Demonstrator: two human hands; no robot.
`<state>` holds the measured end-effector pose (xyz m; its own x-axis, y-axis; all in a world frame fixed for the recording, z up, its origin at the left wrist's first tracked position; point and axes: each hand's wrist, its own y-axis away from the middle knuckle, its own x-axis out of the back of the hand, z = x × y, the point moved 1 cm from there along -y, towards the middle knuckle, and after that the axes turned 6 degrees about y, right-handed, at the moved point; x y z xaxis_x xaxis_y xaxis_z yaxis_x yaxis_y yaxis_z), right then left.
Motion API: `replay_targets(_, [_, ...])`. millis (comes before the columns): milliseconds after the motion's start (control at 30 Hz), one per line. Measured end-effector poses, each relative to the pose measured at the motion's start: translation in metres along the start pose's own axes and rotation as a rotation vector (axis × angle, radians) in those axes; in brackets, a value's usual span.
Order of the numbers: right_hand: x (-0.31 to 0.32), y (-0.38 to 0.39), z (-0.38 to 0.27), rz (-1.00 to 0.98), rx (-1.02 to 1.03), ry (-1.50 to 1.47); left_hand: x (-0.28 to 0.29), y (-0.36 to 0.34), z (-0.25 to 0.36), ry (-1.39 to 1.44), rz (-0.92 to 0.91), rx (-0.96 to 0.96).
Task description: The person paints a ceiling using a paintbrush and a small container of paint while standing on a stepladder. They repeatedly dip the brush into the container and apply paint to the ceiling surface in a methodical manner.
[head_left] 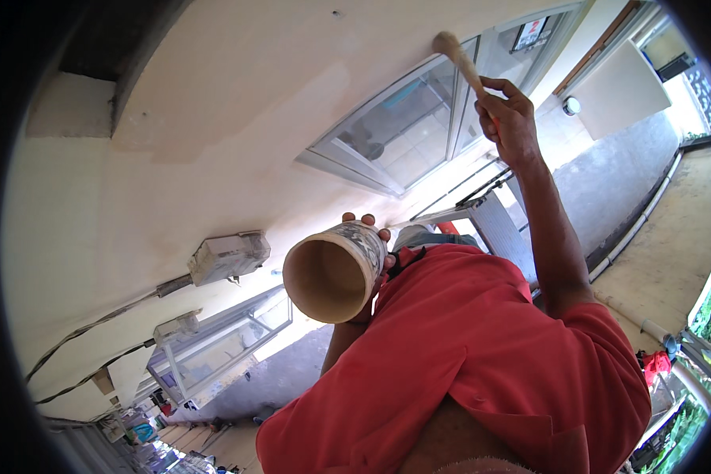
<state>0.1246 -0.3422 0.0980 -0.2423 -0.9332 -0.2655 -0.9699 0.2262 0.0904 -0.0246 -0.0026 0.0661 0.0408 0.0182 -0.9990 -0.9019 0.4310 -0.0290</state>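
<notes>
My right hand (507,118) is raised at the upper right, its fingers closed round the handle of a brush (466,65). The brush has a rounded tan head, which is at or close to the pale wall (237,103) beside the window frame; whether it touches I cannot tell. Lower down, in front of my chest, my left hand (383,246) grips a round tub (328,276) from its far side. The tub is tilted with its mouth toward me, cream inside and patterned grey outside. A pinkish, darker patch spreads across the wall.
A glazed window (403,118) is set in the wall near my right hand. At the left, a boxy wall fitting (227,257) has cables running from it. Another window (229,336) stands open below. A white pipe (638,217) runs along a ledge on the right.
</notes>
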Motion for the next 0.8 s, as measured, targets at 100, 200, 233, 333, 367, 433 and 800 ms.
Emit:
replay_targets(100, [0.003,0.003,-0.009,0.2,0.12,-0.01,0.0,0.0,-0.006,0.009,0.004,-0.013])
replay_targets(200, [-0.026,0.011,-0.011,0.229,0.187,0.002,-0.001,-0.005,-0.007,0.014,0.018,0.013])
replay_targets(233, [-0.046,0.017,-0.01,0.208,0.165,0.045,-0.003,-0.009,-0.007,0.011,0.016,0.03])
replay_targets(333, [-0.102,0.039,0.025,-0.115,0.251,0.417,-0.019,-0.008,-0.009,-0.014,-0.008,0.038])
replay_targets(367, [-0.115,0.056,0.025,-0.295,0.221,0.43,-0.022,-0.008,-0.007,-0.019,-0.017,0.042])
replay_targets(433, [-0.124,0.074,0.027,-0.625,0.149,0.448,-0.022,-0.003,-0.002,-0.018,-0.012,0.057])
replay_targets(800, [-0.055,0.032,-0.031,0.102,0.108,0.006,-0.007,0.022,-0.001,0.054,0.021,-0.031])
